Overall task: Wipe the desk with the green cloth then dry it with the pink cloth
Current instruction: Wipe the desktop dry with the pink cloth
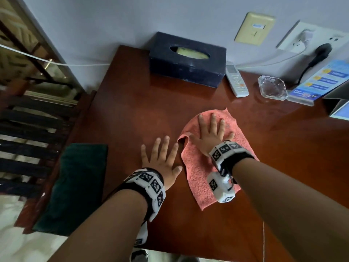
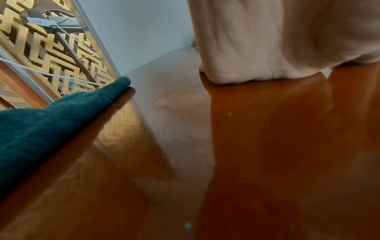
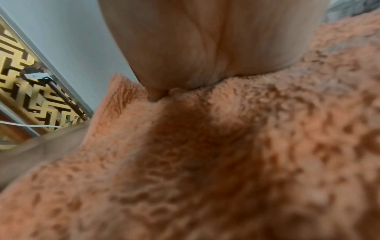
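The pink cloth (image 1: 204, 167) lies spread on the brown desk (image 1: 132, 114), right of centre. My right hand (image 1: 211, 133) presses flat on its far half, fingers straight and spread; the right wrist view shows the palm (image 3: 205, 48) on the pink cloth (image 3: 226, 162). My left hand (image 1: 160, 157) lies flat on the bare desk just left of the pink cloth, fingers straight. The dark green cloth (image 1: 73, 186) lies folded along the desk's left edge, apart from both hands; the left wrist view shows this green cloth (image 2: 51, 123) left of the palm (image 2: 267, 40).
At the back stand a dark tissue box (image 1: 187, 59), a white remote (image 1: 237, 80), a glass ashtray (image 1: 272, 87) and a blue card stand (image 1: 319, 82). A black plug (image 1: 321, 52) sits in the wall socket. A slatted rack (image 1: 34, 129) lies beyond the desk's left edge.
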